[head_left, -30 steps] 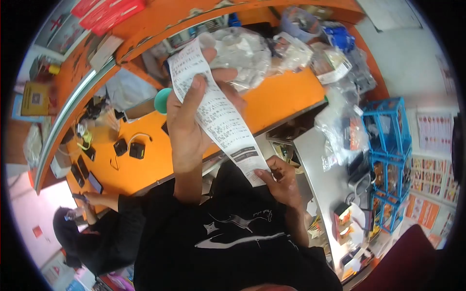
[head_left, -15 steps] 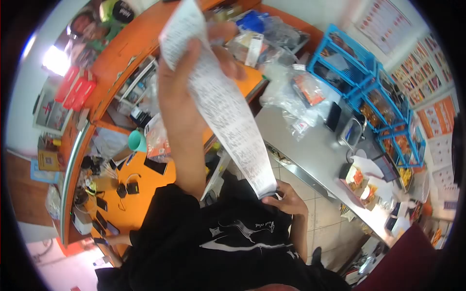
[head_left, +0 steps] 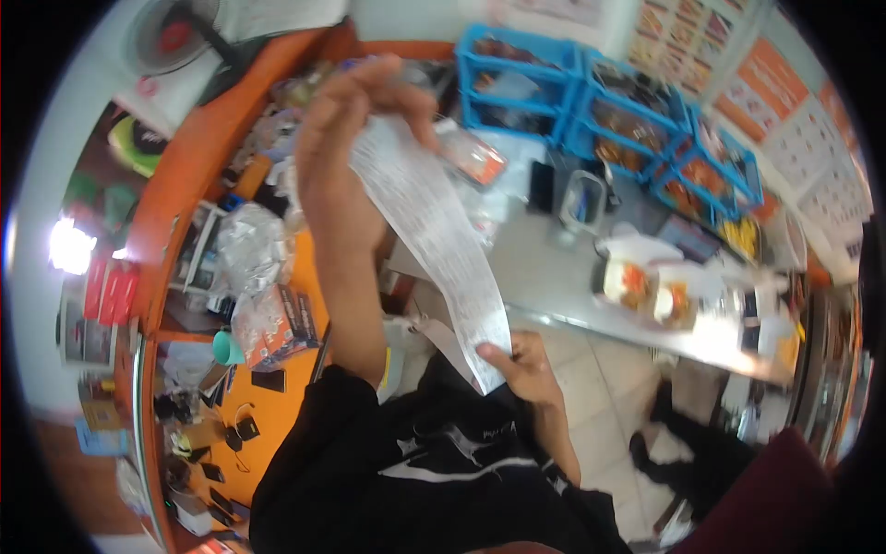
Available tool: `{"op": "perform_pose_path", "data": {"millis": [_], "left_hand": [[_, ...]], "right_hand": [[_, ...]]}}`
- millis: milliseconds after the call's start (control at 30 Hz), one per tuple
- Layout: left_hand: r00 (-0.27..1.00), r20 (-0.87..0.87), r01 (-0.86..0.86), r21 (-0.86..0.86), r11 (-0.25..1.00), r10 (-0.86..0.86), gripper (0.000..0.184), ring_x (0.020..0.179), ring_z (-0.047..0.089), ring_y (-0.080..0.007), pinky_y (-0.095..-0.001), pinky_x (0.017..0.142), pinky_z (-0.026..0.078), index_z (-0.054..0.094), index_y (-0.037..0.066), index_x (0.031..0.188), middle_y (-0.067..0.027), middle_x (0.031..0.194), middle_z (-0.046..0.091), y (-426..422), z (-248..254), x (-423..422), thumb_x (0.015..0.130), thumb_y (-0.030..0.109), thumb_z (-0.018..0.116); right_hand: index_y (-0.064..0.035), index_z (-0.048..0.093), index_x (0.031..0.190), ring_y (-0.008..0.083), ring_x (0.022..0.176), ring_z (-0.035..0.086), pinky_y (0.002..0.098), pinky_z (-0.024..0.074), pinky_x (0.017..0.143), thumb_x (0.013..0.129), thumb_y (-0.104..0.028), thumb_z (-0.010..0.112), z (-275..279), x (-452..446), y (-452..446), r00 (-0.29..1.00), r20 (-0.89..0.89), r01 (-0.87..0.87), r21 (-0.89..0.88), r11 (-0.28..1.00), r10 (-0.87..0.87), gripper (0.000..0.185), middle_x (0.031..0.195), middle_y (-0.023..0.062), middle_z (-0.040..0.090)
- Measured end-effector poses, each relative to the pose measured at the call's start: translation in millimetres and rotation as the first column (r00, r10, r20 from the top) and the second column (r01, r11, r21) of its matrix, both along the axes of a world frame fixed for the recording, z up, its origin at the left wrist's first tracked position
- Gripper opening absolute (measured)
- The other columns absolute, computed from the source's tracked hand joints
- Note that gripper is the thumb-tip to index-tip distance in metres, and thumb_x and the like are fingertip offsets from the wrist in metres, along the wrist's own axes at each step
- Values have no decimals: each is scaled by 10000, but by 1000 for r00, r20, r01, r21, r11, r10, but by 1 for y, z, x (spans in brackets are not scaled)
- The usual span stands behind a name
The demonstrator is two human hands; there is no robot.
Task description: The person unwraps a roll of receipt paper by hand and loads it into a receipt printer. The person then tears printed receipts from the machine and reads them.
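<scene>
A long white receipt (head_left: 434, 231), covered in rows of faint print too blurred to read, stretches between my hands. Its upper end is in my left hand (head_left: 346, 157), raised, with the fingers curled round the paper. Lower down, near my black shirt (head_left: 434, 489), my right hand (head_left: 528, 367) pinches the strip with the thumb across its front. Behind the main strip, a further length of paper (head_left: 445, 343) hangs to the left of my right hand.
On the left, an orange desk (head_left: 318, 355) holds phones, a teal cup (head_left: 227, 348) and boxes. A metal counter (head_left: 544, 277) at right bears food boxes (head_left: 637, 282) below blue stacked baskets (head_left: 517, 88). A person's dark-clothed legs (head_left: 688, 443) are at lower right.
The view has turned right, bringing a person's legs into sight. My left hand has lowered slightly with the receipt. At my right hand, a hanging loop of paper now shows.
</scene>
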State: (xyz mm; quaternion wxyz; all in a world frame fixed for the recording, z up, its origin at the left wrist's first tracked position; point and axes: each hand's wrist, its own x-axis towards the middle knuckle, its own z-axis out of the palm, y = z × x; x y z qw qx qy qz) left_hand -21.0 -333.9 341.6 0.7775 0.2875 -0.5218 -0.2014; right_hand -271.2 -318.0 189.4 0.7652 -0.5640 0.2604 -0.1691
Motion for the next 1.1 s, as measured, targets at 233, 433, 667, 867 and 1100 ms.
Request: {"op": "perform_pose_path", "data": {"millis": [233, 433, 667, 867, 1100], "left_hand": [[905, 424, -338, 750, 569, -22, 468, 882, 592, -157, -337, 753, 473, 629, -17, 1097, -94, 963, 643, 23, -100, 15, 1010, 389, 413], [930, -228, 362, 703, 613, -287, 414, 937, 567, -155, -296, 822, 443, 607, -26, 1119, -92, 1010, 644, 25, -133, -72, 990, 342, 466], [913, -334, 58, 678, 732, 236, 458, 1043, 569, -205, -316, 930, 429, 488, -14, 1260, -141, 1158, 582, -53, -128, 14, 979, 348, 472], [633, -701, 730, 397, 557, -329, 724, 1155, 527, -211, -348, 988, 402, 418, -44, 1333, -188, 1310, 512, -26, -155, 7, 955, 573, 395], [938, -256, 346, 691, 635, -233, 368, 868, 640, -141, -275, 774, 505, 610, -61, 1141, -138, 1022, 680, -6, -140, -18, 960, 255, 554]], "right_hand": [[58, 678, 921, 57, 606, 581, 230, 456, 519, 927, -225, 630, 38, 12, -27, 905, 0, 424, 76, 903, -425, 287, 711, 48, 666], [49, 666, 1001, 76, 730, 585, 254, 474, 640, 920, -170, 631, 31, 41, -28, 947, 82, 318, -120, 940, -310, 236, 769, 55, 672], [46, 655, 1091, 72, 769, 571, 250, 468, 672, 904, -174, 657, 22, 45, -25, 988, 2, 156, 64, 986, -156, 289, 854, 55, 682], [55, 642, 1122, 63, 723, 568, 217, 463, 624, 915, -183, 646, 38, 49, -29, 915, -51, 403, 103, 909, -400, 316, 853, 48, 683], [13, 658, 1074, 77, 665, 536, 250, 434, 604, 911, -146, 634, 13, 29, -26, 960, -131, 203, -281, 938, -247, 229, 737, 68, 650]]}}
